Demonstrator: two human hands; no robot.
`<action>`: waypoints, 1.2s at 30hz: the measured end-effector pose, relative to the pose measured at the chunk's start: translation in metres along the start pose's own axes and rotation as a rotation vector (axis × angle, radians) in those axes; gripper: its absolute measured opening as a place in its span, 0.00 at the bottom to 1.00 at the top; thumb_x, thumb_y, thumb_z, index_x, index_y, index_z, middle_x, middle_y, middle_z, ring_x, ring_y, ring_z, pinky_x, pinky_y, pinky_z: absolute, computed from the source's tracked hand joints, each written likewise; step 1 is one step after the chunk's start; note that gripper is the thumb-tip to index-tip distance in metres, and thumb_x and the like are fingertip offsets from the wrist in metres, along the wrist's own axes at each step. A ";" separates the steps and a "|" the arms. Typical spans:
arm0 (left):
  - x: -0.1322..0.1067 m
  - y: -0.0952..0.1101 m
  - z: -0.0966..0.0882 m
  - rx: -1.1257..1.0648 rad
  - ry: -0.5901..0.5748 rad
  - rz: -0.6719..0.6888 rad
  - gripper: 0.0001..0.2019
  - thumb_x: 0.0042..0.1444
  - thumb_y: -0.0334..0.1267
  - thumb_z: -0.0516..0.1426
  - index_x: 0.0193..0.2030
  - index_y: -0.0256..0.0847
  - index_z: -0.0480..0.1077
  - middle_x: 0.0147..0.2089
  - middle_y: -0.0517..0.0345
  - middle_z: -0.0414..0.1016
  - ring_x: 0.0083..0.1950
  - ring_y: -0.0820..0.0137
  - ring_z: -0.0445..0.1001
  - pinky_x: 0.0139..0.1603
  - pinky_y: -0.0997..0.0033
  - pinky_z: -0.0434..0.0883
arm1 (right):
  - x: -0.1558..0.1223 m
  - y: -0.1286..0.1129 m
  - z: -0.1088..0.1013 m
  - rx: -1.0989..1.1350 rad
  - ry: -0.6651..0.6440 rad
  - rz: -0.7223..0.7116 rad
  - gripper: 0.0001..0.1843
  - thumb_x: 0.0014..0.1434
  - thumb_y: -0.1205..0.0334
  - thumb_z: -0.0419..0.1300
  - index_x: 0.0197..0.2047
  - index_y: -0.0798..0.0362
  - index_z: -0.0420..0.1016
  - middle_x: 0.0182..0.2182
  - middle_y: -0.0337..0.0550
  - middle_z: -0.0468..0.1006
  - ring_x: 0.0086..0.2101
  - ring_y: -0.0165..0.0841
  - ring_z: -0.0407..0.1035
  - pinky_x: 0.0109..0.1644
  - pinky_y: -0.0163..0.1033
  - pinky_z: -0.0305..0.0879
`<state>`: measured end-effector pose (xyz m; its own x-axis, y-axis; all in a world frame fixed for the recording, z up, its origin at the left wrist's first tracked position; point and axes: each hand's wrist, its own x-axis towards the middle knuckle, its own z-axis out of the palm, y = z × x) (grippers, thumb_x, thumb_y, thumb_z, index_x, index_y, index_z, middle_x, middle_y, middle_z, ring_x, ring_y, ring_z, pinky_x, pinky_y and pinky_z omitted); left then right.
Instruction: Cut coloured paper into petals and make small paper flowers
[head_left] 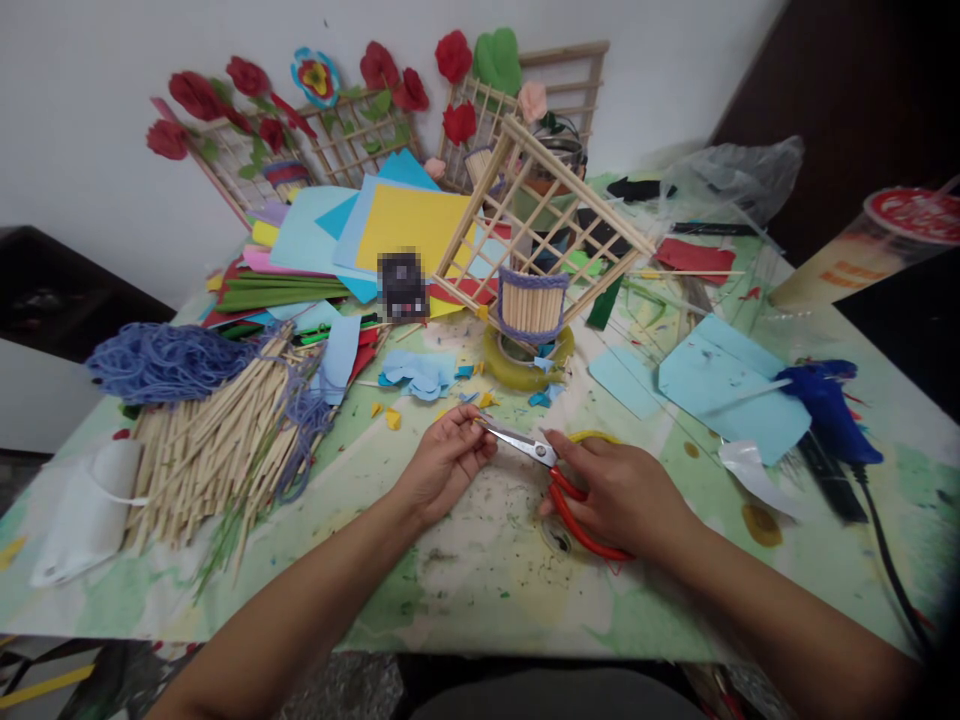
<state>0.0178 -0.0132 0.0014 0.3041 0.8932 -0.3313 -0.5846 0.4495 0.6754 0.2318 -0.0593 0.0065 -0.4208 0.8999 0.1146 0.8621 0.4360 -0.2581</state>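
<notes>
While a cloth-covered table (420, 620) is being reached over by both forearms, a tilted wooden lattice frame (581, 182) is being supported beyond the scissors (536, 450); a heap of thin sticks (217, 440) is being kept well to the left of the scissors, with blue yarn (169, 365) at its far end, and a blue glue gun (832, 405) is being left well to their right; the handles are being gripped by the right hand (615, 490), its fingers curled round them, so that the long axis of the scissors is being aimed leftward and slightly away from the body, tips towards the left hand (454, 455); that hand, nearer the tips, is being held with fingertips gathered just beside them; whether anything small is being pinched there cannot be told, nor how far the blades are being parted; the right palm is being hidden by its own knuckles, a black object (403, 285) beyond the scissors is being masked by pixels, and a drink cup (844, 255) is being cut off by the picture's right edge.
</notes>
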 end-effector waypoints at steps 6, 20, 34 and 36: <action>0.000 -0.001 -0.001 -0.008 0.001 0.001 0.11 0.46 0.27 0.64 0.35 0.36 0.67 0.32 0.61 0.70 0.30 0.79 0.71 0.36 0.79 0.72 | 0.000 0.001 0.001 -0.014 0.006 0.002 0.36 0.52 0.40 0.58 0.57 0.54 0.66 0.31 0.46 0.76 0.30 0.37 0.70 0.30 0.37 0.58; 0.000 -0.001 -0.001 -0.008 -0.021 -0.008 0.11 0.46 0.26 0.64 0.34 0.35 0.67 0.32 0.60 0.71 0.31 0.79 0.71 0.36 0.79 0.72 | -0.003 0.003 0.006 -0.002 0.023 -0.025 0.35 0.54 0.41 0.56 0.59 0.54 0.64 0.30 0.47 0.76 0.30 0.37 0.70 0.31 0.37 0.59; 0.000 0.000 0.000 -0.004 -0.031 -0.027 0.09 0.48 0.27 0.63 0.35 0.36 0.67 0.31 0.60 0.70 0.31 0.79 0.71 0.38 0.79 0.72 | -0.004 0.001 0.003 -0.003 -0.022 0.013 0.29 0.57 0.47 0.55 0.57 0.55 0.65 0.32 0.48 0.79 0.30 0.37 0.72 0.31 0.37 0.59; 0.000 0.001 0.000 0.002 -0.028 -0.025 0.09 0.49 0.26 0.62 0.35 0.36 0.67 0.31 0.60 0.70 0.31 0.79 0.72 0.38 0.80 0.72 | -0.001 0.004 0.000 -0.033 -0.025 0.070 0.28 0.57 0.46 0.54 0.56 0.54 0.66 0.34 0.48 0.79 0.32 0.39 0.72 0.31 0.37 0.59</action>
<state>0.0175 -0.0128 0.0019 0.3397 0.8810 -0.3294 -0.5752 0.4716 0.6684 0.2352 -0.0586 0.0055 -0.3661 0.9277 0.0736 0.8981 0.3729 -0.2331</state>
